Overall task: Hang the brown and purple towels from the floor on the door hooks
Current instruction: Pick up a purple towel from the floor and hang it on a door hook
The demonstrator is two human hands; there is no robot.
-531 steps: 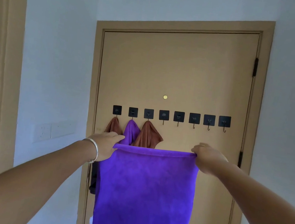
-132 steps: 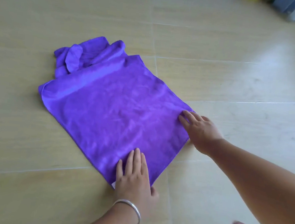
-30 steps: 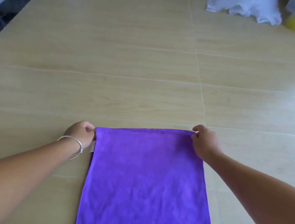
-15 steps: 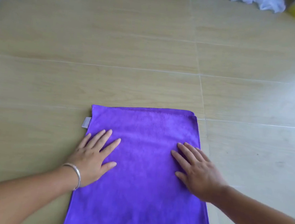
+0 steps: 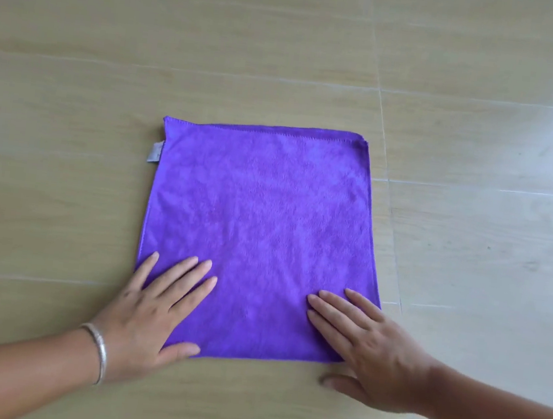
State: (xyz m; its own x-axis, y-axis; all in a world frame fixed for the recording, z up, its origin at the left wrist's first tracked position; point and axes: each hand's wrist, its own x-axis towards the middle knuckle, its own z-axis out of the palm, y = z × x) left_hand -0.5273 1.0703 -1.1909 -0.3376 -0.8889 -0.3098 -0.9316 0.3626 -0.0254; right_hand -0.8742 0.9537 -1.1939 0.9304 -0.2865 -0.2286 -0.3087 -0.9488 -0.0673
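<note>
Head view looks down on a pale wood-look tiled floor point(image 5: 66, 168), thin grout lines crossing it, a bright sheen at the far right. Purple towel point(image 5: 259, 228) lies flat on the floor, roughly square, no clear long axis; stitched hem on the far edge, small grey label point(image 5: 154, 151) sticking out near its far-left corner. Left hand point(image 5: 153, 309), silver bangle point(image 5: 98, 351) on the wrist, rests on the near-left corner, fingers straight and spread. Right hand point(image 5: 369, 351) rests on the near-right corner, fingers straight and slightly apart, thumb on the floor.
</note>
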